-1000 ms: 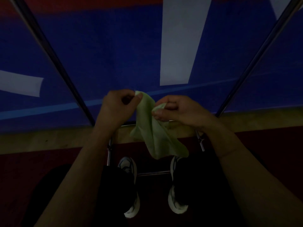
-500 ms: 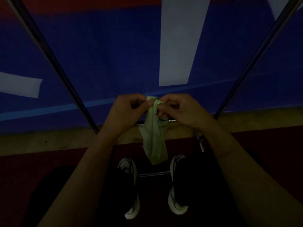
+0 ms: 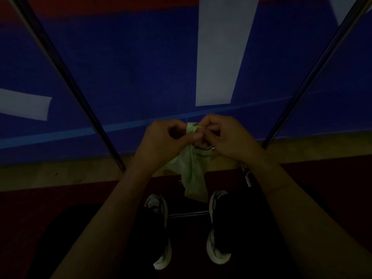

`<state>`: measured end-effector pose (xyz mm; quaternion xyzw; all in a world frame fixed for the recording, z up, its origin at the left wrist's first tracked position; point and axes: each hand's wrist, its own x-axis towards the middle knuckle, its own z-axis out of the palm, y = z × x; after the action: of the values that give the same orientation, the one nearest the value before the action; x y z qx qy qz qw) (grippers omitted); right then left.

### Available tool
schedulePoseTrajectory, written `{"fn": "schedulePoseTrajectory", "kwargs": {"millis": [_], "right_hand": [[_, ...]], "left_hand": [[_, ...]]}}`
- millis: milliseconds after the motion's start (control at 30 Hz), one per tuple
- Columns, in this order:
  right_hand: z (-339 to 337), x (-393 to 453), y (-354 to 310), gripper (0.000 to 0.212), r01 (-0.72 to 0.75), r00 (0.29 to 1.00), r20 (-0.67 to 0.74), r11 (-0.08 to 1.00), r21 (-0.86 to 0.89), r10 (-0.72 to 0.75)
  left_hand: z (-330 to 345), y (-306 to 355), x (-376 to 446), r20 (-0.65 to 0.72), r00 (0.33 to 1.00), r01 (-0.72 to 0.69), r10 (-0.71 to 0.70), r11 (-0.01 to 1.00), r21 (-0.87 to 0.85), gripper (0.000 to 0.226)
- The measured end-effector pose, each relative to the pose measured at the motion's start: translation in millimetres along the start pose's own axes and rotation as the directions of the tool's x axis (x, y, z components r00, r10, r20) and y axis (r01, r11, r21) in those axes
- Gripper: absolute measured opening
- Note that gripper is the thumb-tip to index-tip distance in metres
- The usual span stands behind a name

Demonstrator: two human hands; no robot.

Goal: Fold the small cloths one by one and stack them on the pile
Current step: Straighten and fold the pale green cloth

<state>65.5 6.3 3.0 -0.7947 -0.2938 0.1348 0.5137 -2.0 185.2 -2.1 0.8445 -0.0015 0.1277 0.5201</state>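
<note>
A small pale green cloth [image 3: 194, 174] hangs in the air in front of me, bunched narrow at its top. My left hand [image 3: 161, 141] pinches the cloth's top edge between thumb and fingers. My right hand [image 3: 225, 135] grips the same top edge right beside it, and the two hands touch. The cloth's lower end dangles above my shoes. No pile of folded cloths is in view.
The scene is dark. Two slanted metal poles [image 3: 66, 83] [image 3: 314, 71] rise at left and right in front of a blue and white banner [image 3: 141, 63]. A metal crossbar [image 3: 187, 214] lies between my two shoes [image 3: 161, 232] [image 3: 217, 230] on the dark red floor.
My hands have come together. The cloth, spread wider between them a second ago, is now gathered into a narrow hanging strip held at one point.
</note>
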Motion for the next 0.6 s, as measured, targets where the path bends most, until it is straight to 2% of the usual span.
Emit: {"fn": "schedulePoseTrajectory", "kwargs": {"millis": [133,267,367,433,500,600], "right_hand": [[1.7,-1.3,2.7,0.005,-0.057,0.998,-0.026,0.998,-0.042,0.056],[1.4,-0.1,5.6,0.013,-0.082,0.996,-0.034,0.995,-0.064,0.080],[-1.4,0.1,8.3,0.024,-0.138,0.986,0.081,0.985,-0.107,0.147],[-3.2,-1.2,11.6,0.028,-0.196,0.948,0.204,0.954,-0.229,0.244],[-4.8,-2.6,14.2,0.029,-0.226,0.906,0.267,0.907,-0.355,0.330],[-6.6,-5.3,15.9,0.032,-0.300,0.867,0.315,0.910,-0.288,0.385]], "left_hand": [[4.3,-5.4,-0.3,-0.042,0.999,-0.004,0.007,0.998,0.066,0.022],[4.0,-6.5,-0.7,-0.012,0.999,-0.049,0.051,0.993,0.111,0.013],[-0.4,-7.3,0.2,0.028,0.996,-0.089,0.086,0.986,0.138,0.013],[-5.6,-8.4,1.7,0.030,0.995,-0.101,0.097,0.978,0.180,0.015],[-12.2,-10.5,2.9,0.025,0.996,-0.091,0.087,0.972,0.215,0.017],[-21.0,-12.4,3.9,-0.002,0.999,-0.050,0.051,0.972,0.230,0.017]]}}
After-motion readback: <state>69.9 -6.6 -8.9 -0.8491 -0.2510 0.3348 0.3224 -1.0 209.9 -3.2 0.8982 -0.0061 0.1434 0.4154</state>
